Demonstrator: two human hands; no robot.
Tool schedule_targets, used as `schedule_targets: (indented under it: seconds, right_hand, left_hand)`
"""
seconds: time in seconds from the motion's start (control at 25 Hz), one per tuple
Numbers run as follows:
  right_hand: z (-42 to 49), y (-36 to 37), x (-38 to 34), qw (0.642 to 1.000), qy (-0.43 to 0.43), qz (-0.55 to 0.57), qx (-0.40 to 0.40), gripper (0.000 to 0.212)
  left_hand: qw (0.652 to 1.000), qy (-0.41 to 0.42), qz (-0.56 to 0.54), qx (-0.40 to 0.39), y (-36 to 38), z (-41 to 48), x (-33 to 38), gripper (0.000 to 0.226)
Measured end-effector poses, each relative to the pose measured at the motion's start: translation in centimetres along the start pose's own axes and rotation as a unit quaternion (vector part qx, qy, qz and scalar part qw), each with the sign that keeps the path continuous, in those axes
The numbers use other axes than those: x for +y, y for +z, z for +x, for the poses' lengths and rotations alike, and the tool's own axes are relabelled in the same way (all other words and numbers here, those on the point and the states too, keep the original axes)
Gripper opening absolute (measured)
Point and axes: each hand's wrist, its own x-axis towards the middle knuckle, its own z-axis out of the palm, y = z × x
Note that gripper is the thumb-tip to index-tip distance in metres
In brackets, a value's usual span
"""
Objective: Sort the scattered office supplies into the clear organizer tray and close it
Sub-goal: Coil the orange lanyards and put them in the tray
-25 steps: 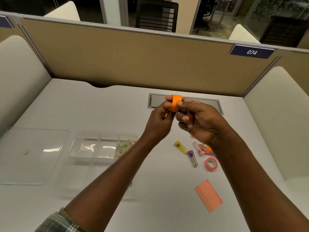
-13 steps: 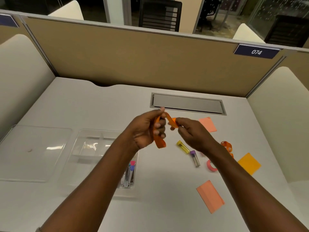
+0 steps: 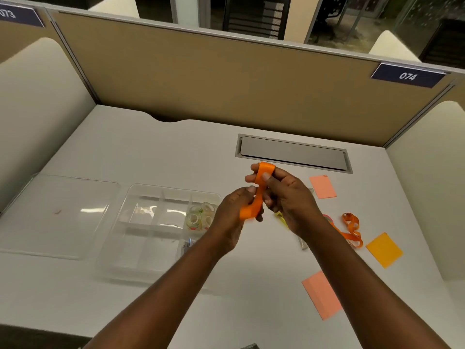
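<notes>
Both hands hold an orange ribbon [image 3: 259, 195] above the middle of the desk. My left hand [image 3: 232, 214] grips its lower end and my right hand [image 3: 284, 195] has the upper part looped over its fingers. The rest of the ribbon [image 3: 351, 229] trails loose on the desk to the right. The clear organizer tray [image 3: 141, 248] lies open to the left, with clear tape rolls [image 3: 198, 217] in one upper compartment and pens [image 3: 187, 244] partly hidden by my left arm. Its clear lid [image 3: 52, 215] lies flat further left.
Sticky notes lie on the right: a pink one [image 3: 322, 186], an orange one [image 3: 384, 249] and a salmon one [image 3: 322, 294]. A yellow tube [image 3: 281, 219] and a pink tape roll [image 3: 327, 217] peek out by my right wrist. A grey cable hatch [image 3: 293, 153] sits behind.
The ribbon has been wound further around my right fingers, and both hands have risen slightly. The head camera has shifted, showing the tape rolls in the tray again.
</notes>
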Motion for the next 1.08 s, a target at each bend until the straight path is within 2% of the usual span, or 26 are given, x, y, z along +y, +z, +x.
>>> schedule_targets:
  seconds: [0.12, 0.28, 0.4, 0.52, 0.68, 0.76, 0.92, 1.08]
  right_hand:
    - [0.8, 0.2, 0.9, 0.996, 0.011, -0.07, 0.059, 0.026]
    - [1.1, 1.8, 2.5, 0.989, 0.027, -0.127, 0.064, 0.028]
    - [1.0, 3.6, 3.4, 0.991, 0.072, -0.095, 0.064, 0.024]
    - [0.9, 5.1, 3.7, 0.993, 0.086, -0.071, 0.024, 0.025]
    - [0.6, 7.2, 4.4, 0.979, 0.103, -0.163, -0.068, 0.032]
    - [0.7, 8.1, 4.6, 0.972, 0.085, -0.19, -0.112, 0.034]
    - [1.1, 9.5, 5.1, 0.981, 0.054, -0.134, -0.132, 0.033]
    - [1.5, 11.1, 6.3, 0.987, 0.109, -0.028, -0.116, 0.023]
  left_hand:
    - [1.0, -0.017, 0.01, 0.016, -0.2, -0.9, -0.2, 0.02]
    - [0.998, -0.033, -0.041, 0.02, -1.9, -1.1, 0.3, 0.015]
    - [0.999, -0.003, -0.011, 0.031, -3.1, -1.3, -0.2, 0.024]
    - [0.994, 0.052, 0.064, 0.07, -4.3, -2.0, -0.5, 0.016]
    - [0.965, 0.121, 0.184, 0.143, -7.4, -1.5, 0.5, 0.01]
    - [0.957, 0.105, 0.209, 0.17, -9.6, -0.8, 0.6, 0.011]
    - [0.99, 0.009, 0.06, 0.126, -12.0, -1.1, -0.6, 0.006]
    - [0.991, 0.024, 0.038, 0.128, -13.2, -1.7, -2.0, 0.018]
